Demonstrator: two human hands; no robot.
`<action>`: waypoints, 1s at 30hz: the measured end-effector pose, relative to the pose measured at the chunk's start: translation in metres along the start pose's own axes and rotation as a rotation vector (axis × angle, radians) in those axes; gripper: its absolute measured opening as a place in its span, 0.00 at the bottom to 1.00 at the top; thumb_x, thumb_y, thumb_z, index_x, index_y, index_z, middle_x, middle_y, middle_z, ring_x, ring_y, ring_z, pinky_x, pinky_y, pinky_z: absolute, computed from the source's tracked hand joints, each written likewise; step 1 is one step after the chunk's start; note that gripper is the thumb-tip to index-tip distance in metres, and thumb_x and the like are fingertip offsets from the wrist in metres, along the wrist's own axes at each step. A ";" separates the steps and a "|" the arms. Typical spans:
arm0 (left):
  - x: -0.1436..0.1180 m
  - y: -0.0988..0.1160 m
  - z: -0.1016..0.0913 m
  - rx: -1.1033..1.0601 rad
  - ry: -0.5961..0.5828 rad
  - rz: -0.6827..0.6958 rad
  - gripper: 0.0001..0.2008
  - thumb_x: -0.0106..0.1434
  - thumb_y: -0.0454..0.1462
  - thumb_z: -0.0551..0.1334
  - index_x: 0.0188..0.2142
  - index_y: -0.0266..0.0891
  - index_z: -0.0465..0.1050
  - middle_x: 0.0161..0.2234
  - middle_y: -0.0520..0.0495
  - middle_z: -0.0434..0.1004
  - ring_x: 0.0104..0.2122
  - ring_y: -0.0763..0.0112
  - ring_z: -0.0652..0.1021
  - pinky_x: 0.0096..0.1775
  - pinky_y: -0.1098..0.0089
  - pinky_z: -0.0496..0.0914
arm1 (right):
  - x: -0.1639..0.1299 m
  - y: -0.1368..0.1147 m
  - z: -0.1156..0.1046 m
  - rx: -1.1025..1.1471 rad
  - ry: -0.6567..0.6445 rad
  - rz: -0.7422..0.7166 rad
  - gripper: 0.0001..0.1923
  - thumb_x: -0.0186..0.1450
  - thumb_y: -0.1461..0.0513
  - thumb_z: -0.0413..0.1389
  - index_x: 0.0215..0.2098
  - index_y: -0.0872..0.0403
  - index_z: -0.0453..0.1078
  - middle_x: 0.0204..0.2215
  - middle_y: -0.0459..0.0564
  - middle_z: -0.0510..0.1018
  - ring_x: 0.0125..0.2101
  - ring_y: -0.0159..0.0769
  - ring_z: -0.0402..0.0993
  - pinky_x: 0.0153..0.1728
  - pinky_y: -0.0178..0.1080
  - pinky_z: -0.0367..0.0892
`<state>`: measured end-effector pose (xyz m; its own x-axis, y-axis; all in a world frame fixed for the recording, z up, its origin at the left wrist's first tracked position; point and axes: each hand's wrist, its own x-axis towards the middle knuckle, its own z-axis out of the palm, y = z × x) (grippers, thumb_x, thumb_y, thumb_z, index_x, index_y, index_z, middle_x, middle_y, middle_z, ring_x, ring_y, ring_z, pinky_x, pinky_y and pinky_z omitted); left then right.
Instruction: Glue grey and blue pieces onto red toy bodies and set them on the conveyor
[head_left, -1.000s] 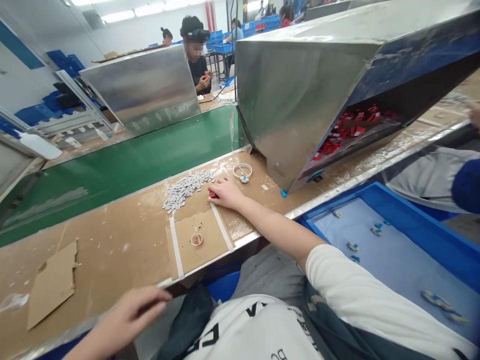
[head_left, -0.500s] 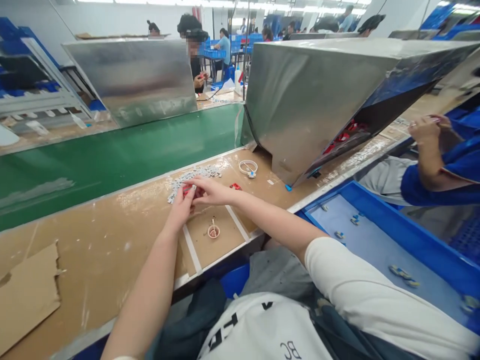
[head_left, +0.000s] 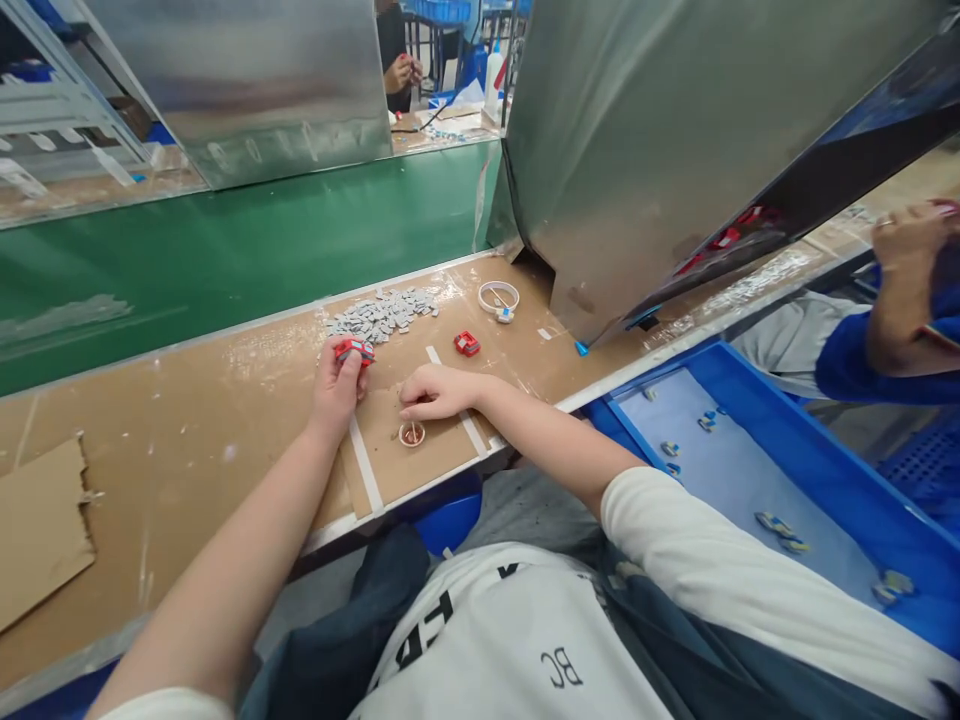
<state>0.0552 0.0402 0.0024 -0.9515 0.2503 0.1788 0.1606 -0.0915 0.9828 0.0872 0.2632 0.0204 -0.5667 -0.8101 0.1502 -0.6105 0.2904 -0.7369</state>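
In my left hand is a small red toy car, pinched between thumb and fingers above the bench. My right hand is closed, fingertips down, on the upper end of a thin stick. That stick's lower end stands in a small round cup with reddish-brown stuff inside. A pile of small grey pieces lies just beyond my left hand. Another red toy car part rests on the bench beyond my right hand.
A white ring with a small white-and-blue piece lies near a large metal hopper holding red parts. At right stands a blue tray with several small toy pieces. Torn cardboard lies left. Co-workers' hands show across and at right.
My hands have parted. The left stays with the red toy car near the grey pile, while the right has come down to the stick in the cup. The view has tilted downward.
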 end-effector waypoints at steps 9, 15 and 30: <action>-0.002 0.008 -0.005 0.226 -0.114 -0.100 0.33 0.56 0.45 0.81 0.58 0.42 0.76 0.49 0.45 0.81 0.45 0.65 0.81 0.52 0.64 0.75 | -0.001 0.000 0.004 0.038 0.016 -0.113 0.17 0.69 0.57 0.54 0.24 0.51 0.56 0.22 0.41 0.62 0.26 0.31 0.58 0.33 0.38 0.55; 0.000 0.002 0.003 0.171 -0.033 -0.041 0.32 0.53 0.41 0.82 0.52 0.45 0.68 0.48 0.48 0.81 0.41 0.71 0.80 0.45 0.70 0.76 | 0.000 0.004 0.005 0.137 0.009 -0.135 0.10 0.61 0.65 0.53 0.24 0.51 0.57 0.22 0.41 0.61 0.25 0.30 0.57 0.32 0.37 0.54; -0.006 0.002 -0.002 0.322 -0.077 -0.001 0.27 0.55 0.46 0.79 0.50 0.43 0.75 0.45 0.48 0.81 0.42 0.66 0.82 0.47 0.64 0.79 | 0.000 0.004 0.011 0.184 0.066 -0.139 0.30 0.78 0.46 0.52 0.23 0.51 0.54 0.21 0.39 0.55 0.24 0.26 0.52 0.31 0.35 0.53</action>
<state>0.0611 0.0365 0.0030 -0.9313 0.3230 0.1686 0.2457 0.2153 0.9451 0.0901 0.2587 0.0103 -0.5226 -0.7990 0.2973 -0.5776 0.0753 -0.8129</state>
